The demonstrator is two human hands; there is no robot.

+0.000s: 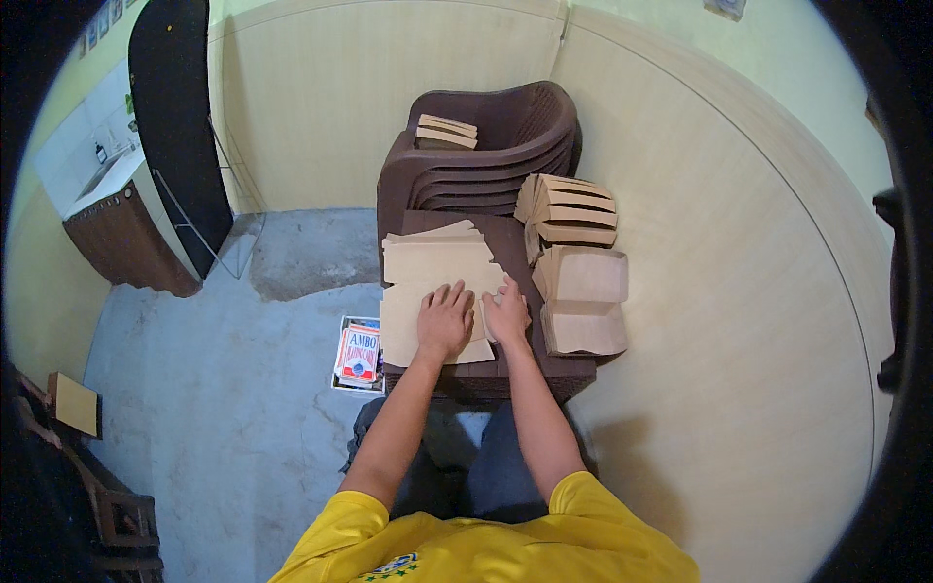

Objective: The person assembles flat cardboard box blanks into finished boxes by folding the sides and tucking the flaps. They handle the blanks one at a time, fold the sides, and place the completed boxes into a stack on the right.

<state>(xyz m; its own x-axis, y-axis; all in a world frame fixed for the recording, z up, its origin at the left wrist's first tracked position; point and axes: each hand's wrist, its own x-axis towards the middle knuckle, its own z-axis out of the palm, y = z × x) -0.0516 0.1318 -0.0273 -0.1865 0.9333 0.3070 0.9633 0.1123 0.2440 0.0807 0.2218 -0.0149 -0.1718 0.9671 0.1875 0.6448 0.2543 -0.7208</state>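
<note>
A flat brown cardboard box blank (428, 257), with notched edges and crease lines, lies on a dark brown woven-textured table (564, 367) in front of me. My left hand (446, 319) rests flat on its middle, fingers spread and pointing away from me. At the blank's right edge, my right hand (506, 313) has its fingers curled on a side flap, the index finger reaching farther up along the edge. Its palm hides part of that flap. To the right stands a formed cardboard box (585, 301) with its lid open.
Behind that open box sit several stacked cardboard boxes (575, 209). Stacked brown plastic chairs (486, 146) hold more cardboard pieces (447, 130) at the back. A white box of printed packets (359, 355) stands on the floor at left. A wooden-panelled wall (739, 291) curves along the right.
</note>
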